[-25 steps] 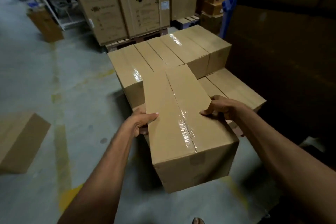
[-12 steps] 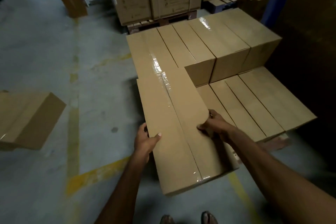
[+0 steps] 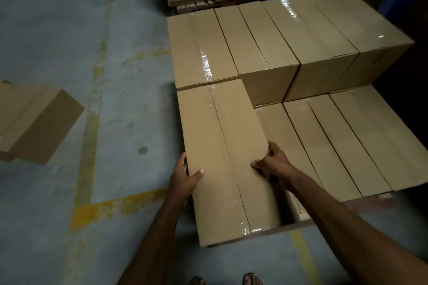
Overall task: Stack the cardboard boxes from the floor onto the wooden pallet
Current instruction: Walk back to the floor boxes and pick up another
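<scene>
The box, held in the air a second ago, now lies at the stack's 6 o'clock end on the pallet, nearly placed. The left hand and right hand grip its sides. Another box waits on the floor at 9 o'clock.

The grey concrete floor, marked with worn yellow lines, carries a loose cardboard box to my left. Ahead sits what looks like a wooden pallet, mostly hidden under its bottom layer of cardboard boxes.
</scene>
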`<action>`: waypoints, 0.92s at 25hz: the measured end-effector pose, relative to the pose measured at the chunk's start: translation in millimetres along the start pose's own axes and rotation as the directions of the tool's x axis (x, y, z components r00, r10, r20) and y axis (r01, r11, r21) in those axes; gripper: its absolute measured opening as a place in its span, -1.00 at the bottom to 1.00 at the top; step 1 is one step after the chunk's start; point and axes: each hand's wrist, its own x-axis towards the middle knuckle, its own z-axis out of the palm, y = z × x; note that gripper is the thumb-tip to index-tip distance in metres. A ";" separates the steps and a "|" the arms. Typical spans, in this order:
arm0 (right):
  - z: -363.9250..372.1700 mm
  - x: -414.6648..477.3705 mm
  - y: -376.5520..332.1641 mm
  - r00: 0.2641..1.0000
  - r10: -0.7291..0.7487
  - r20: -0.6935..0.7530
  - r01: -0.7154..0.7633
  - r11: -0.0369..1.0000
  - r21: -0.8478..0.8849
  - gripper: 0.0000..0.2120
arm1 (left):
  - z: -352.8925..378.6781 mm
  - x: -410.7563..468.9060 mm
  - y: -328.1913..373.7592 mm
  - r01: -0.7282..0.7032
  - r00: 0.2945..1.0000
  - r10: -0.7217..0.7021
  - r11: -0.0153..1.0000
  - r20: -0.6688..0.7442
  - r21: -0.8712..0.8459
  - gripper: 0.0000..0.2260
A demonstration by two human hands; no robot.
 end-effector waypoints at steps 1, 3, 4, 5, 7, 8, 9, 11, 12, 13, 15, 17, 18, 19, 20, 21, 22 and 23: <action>0.8 6.6 1.3 1.000 -0.014 0.004 0.014 1.000 -0.002 -0.27 | 2.6 3.0 -1.8 0.001 1.000 -0.001 1.000 -0.008 -0.006 -0.28; 4.1 18.7 2.3 0.999 -0.033 0.002 0.033 0.999 -0.007 -0.29 | 5.2 8.5 -3.8 -0.007 0.999 0.007 1.000 -0.034 -0.007 -0.29; 4.6 24.3 3.3 0.999 -0.037 0.002 0.037 0.999 -0.005 -0.29 | 6.3 11.9 -4.3 -0.014 0.999 0.013 1.000 -0.044 -0.012 -0.29; 4.7 28.4 4.7 0.999 -0.038 0.002 0.038 0.999 0.000 -0.29 | 7.3 14.5 -4.7 -0.016 0.999 0.015 1.000 -0.053 -0.020 -0.29; 4.1 35.0 9.7 0.999 -0.031 0.012 0.031 1.000 -0.002 -0.27 | 9.6 16.4 -7.2 -0.007 0.998 0.006 1.000 -0.070 -0.011 -0.28; 3.1 37.8 11.6 0.999 -0.030 0.020 0.030 1.000 -0.002 -0.27 | 10.9 15.9 -7.6 -0.003 0.998 0.002 1.000 -0.070 -0.012 -0.28; 2.4 40.5 12.8 0.999 -0.031 0.024 0.031 0.999 0.006 -0.27 | 11.3 15.6 -7.4 -0.001 0.998 0.001 1.000 -0.068 -0.011 -0.28; 2.2 43.3 11.4 0.999 -0.041 0.019 0.041 0.999 0.001 -0.26 | 10.2 15.1 -4.9 -0.016 0.998 0.016 1.000 -0.062 0.003 -0.28; 3.4 44.4 9.7 0.999 -0.051 0.020 0.051 0.999 -0.012 -0.25 | 8.7 17.1 -4.2 -0.022 0.998 0.022 1.000 -0.058 0.004 -0.27; 4.0 45.9 10.1 0.998 -0.053 0.022 0.053 0.998 -0.016 -0.25 | 7.5 18.9 -4.1 -0.016 0.998 0.016 1.000 -0.055 -0.002 -0.27; 4.6 45.7 10.4 0.998 -0.057 0.029 0.058 0.998 -0.025 -0.24 | 5.2 18.1 -2.9 -0.007 0.998 0.006 1.000 -0.059 -0.011 -0.28; 3.2 41.2 11.4 0.999 -0.049 0.023 0.050 0.998 -0.047 -0.25 | 4.7 14.3 -2.6 -0.008 0.998 0.011 0.999 -0.064 0.038 -0.38; 2.2 37.3 13.9 0.999 -0.030 0.011 0.031 0.997 -0.066 -0.28 | 5.0 10.8 -2.9 0.004 0.997 0.000 0.998 -0.072 0.061 -0.45; 1.2 34.8 19.4 1.000 -0.016 -0.010 0.015 0.997 -0.079 -0.32 | 5.6 6.6 -5.5 0.018 0.997 -0.013 0.997 -0.081 0.071 -0.51; 0.4 30.8 26.4 0.999 -0.017 -0.031 0.014 0.995 -0.096 -0.34 | 6.7 2.2 -10.0 0.029 0.996 -0.023 0.997 -0.081 0.071 -0.56; 0.5 28.3 33.4 0.999 -0.026 -0.044 0.021 0.994 -0.107 -0.35 | 7.1 -2.3 -12.3 0.032 0.997 -0.026 0.997 -0.079 0.068 -0.59; 1.6 25.8 37.2 0.998 -0.035 -0.044 0.030 0.993 -0.113 -0.34 | 7.0 -5.1 -12.6 0.029 0.996 -0.024 0.997 -0.085 0.065 -0.61; 2.0 24.8 38.2 0.998 -0.038 -0.046 0.033 0.994 -0.100 -0.34 | 6.3 -5.0 -12.8 0.026 0.995 -0.019 0.997 -0.098 0.067 -0.63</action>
